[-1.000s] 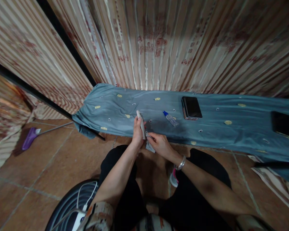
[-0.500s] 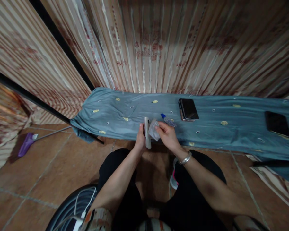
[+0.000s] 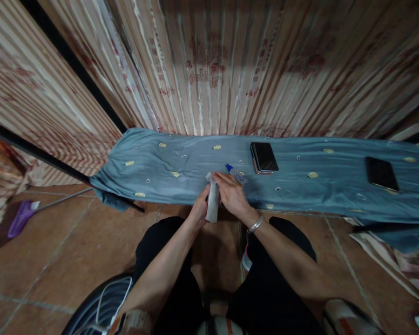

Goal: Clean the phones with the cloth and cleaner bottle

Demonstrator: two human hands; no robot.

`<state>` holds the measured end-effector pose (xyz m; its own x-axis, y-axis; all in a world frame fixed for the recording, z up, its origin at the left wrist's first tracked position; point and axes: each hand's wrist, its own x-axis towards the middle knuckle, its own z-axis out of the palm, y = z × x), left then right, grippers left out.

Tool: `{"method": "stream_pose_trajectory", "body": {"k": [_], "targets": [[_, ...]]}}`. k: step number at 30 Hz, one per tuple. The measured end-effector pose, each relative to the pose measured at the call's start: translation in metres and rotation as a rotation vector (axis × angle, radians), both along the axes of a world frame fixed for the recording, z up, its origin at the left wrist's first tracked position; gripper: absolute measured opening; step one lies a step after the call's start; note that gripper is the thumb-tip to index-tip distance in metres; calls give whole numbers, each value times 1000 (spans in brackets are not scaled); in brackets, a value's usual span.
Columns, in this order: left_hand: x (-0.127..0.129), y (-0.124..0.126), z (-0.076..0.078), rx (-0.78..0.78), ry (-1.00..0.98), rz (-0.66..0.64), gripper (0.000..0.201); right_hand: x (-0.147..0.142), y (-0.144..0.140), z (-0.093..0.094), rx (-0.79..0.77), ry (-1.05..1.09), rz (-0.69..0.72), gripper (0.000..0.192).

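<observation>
Left hand [image 3: 198, 211] grip on pale phone [image 3: 212, 204] — slim, edge-on, upright.

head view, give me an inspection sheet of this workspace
surface: low bench under a blue-grey cloth with small yellow motifs.
job's things: pale phone held on edge in the left hand; right hand presses a small wipe to its top.
clutter: small blue-capped bottle, dark phone stack, another dark phone.
hands: both closed on the pale phone; bracelet on the right wrist.
cables: white cable at lower left.
surroundings: striped curtain, tiled floor, purple broom.
</observation>
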<state>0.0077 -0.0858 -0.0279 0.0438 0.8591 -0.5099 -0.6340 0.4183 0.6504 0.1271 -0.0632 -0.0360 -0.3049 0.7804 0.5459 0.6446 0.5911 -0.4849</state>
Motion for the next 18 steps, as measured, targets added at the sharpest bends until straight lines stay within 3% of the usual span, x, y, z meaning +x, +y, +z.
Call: {"method": "stream_pose_trajectory", "body": {"k": [6,12,18], "targets": [[-7,4,-4,78,-77,76,17,-7,-11,-4,-10,-11,64,47],[-13,14,2,-53,-156,86,23,-15,-21,-9,7,-7,147,45],[-26,17,8,-78,-156,72,37,-22,-37,-8,9,35,240,44]]}}
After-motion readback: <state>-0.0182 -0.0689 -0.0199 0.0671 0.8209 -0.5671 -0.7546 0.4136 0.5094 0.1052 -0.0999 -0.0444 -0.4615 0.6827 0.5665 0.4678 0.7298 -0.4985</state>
